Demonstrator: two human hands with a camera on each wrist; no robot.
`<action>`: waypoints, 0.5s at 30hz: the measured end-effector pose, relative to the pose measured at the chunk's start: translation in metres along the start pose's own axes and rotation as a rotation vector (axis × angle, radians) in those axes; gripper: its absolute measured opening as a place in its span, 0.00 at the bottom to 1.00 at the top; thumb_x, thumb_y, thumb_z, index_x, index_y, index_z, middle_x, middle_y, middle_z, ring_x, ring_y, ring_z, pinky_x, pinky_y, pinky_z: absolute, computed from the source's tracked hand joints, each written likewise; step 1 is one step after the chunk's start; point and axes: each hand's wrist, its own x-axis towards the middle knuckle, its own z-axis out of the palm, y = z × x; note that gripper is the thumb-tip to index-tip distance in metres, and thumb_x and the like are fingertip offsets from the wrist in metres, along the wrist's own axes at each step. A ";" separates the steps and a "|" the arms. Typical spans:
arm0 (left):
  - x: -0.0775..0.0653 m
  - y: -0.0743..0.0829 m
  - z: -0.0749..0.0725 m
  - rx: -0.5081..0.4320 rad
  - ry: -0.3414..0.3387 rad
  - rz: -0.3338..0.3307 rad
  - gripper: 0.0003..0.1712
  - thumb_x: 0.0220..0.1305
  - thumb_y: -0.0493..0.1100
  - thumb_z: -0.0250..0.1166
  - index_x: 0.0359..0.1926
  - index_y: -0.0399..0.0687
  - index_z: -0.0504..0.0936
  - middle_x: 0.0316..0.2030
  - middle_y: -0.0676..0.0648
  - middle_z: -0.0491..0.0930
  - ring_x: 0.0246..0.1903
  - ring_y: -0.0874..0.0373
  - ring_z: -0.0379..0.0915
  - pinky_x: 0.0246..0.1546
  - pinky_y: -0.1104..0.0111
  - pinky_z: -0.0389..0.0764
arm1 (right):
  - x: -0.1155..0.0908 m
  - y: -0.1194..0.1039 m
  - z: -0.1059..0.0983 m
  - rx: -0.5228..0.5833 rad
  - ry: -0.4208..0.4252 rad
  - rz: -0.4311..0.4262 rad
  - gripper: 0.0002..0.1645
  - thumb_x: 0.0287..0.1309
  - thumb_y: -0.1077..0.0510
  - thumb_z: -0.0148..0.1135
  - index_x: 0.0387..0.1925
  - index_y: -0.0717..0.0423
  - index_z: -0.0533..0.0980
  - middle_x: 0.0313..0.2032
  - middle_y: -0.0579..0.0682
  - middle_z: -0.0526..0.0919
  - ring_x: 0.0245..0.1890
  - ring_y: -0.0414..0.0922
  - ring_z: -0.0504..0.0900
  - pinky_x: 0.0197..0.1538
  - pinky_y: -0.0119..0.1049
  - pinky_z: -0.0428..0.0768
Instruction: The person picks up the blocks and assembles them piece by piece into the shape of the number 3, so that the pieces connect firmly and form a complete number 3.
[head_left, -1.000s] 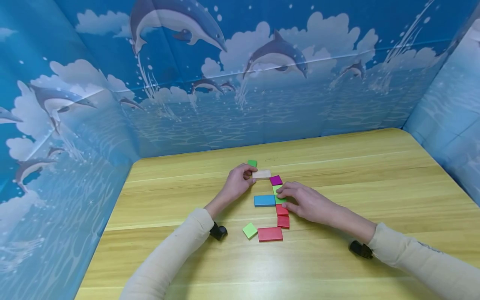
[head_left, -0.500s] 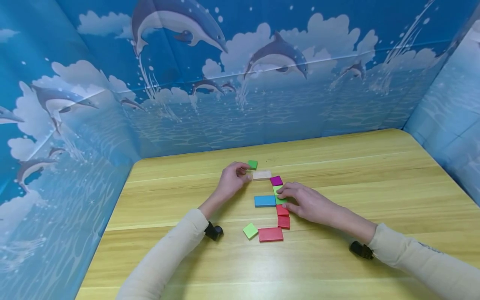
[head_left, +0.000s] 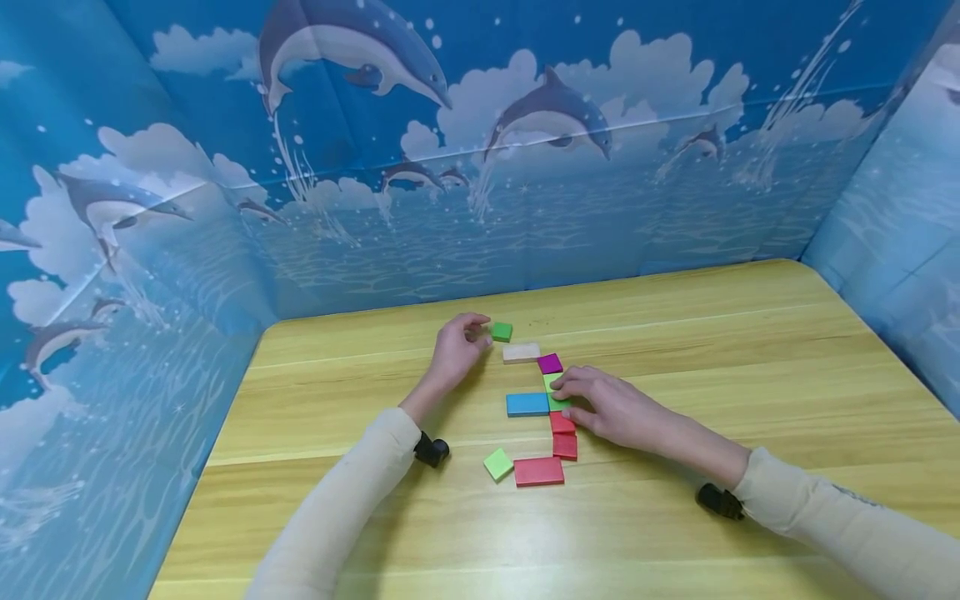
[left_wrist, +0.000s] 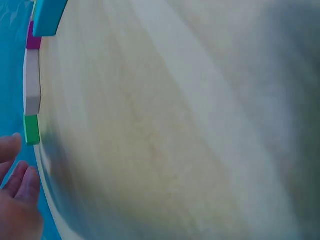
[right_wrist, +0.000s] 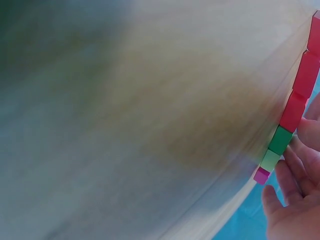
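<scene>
My left hand (head_left: 457, 350) is beside a green block (head_left: 502, 332), fingers loosely bent, holding nothing; its fingertips are right at the block's left side. In the left wrist view that green block (left_wrist: 31, 130) lies close to the thumb and fingers. A pale wooden block (head_left: 521, 353) sits just nearer me, with a purple block (head_left: 550, 363) off its right end. My right hand (head_left: 615, 406) rests with relaxed fingers over a light green block (head_left: 551, 380) and a green block (head_left: 557, 402), thumb by a red block (head_left: 562, 422). The right wrist view shows these fingers (right_wrist: 287, 180) along the row's side.
A blue block (head_left: 527, 405) juts left from the row. A second red square block (head_left: 565, 447) continues it, and a red oblong block (head_left: 538, 472) lies at the near end beside a tilted lime block (head_left: 498, 464). Dolphin-print cloth (head_left: 450, 233) surrounds the wooden table (head_left: 675, 533).
My left hand has let go of the pale block and moved back and left, to the green block's side. The right hand stays where it was on the row.
</scene>
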 end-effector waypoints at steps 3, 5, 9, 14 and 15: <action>0.003 -0.001 0.002 0.020 -0.013 0.004 0.22 0.61 0.30 0.67 0.57 0.37 0.79 0.50 0.41 0.79 0.49 0.49 0.75 0.50 0.63 0.78 | -0.001 0.000 0.000 0.002 0.000 0.003 0.18 0.61 0.58 0.67 0.53 0.56 0.81 0.55 0.49 0.78 0.57 0.50 0.75 0.59 0.49 0.75; 0.006 -0.002 0.003 0.035 -0.025 0.005 0.22 0.62 0.31 0.67 0.58 0.37 0.79 0.52 0.42 0.79 0.51 0.50 0.75 0.51 0.64 0.77 | -0.001 -0.001 0.000 0.002 -0.001 0.006 0.18 0.62 0.57 0.67 0.53 0.56 0.81 0.55 0.49 0.78 0.58 0.50 0.75 0.59 0.49 0.74; 0.010 -0.001 0.006 0.043 -0.060 0.006 0.23 0.63 0.31 0.66 0.59 0.40 0.78 0.54 0.44 0.79 0.53 0.53 0.74 0.53 0.66 0.76 | -0.001 -0.001 -0.001 0.007 -0.005 0.016 0.18 0.62 0.57 0.67 0.53 0.56 0.81 0.55 0.49 0.77 0.58 0.50 0.74 0.60 0.49 0.74; 0.013 0.000 0.009 0.029 -0.112 0.013 0.22 0.65 0.29 0.62 0.60 0.41 0.78 0.53 0.44 0.79 0.49 0.52 0.75 0.50 0.64 0.77 | -0.001 -0.002 -0.001 0.010 -0.010 0.026 0.18 0.62 0.56 0.67 0.54 0.55 0.81 0.55 0.49 0.77 0.58 0.50 0.74 0.60 0.50 0.74; 0.013 0.000 0.010 0.033 -0.120 0.013 0.22 0.65 0.29 0.62 0.60 0.42 0.79 0.53 0.44 0.79 0.49 0.52 0.75 0.50 0.64 0.78 | -0.001 -0.002 -0.001 0.011 -0.010 0.027 0.18 0.62 0.56 0.67 0.54 0.55 0.81 0.55 0.49 0.77 0.58 0.50 0.74 0.60 0.50 0.74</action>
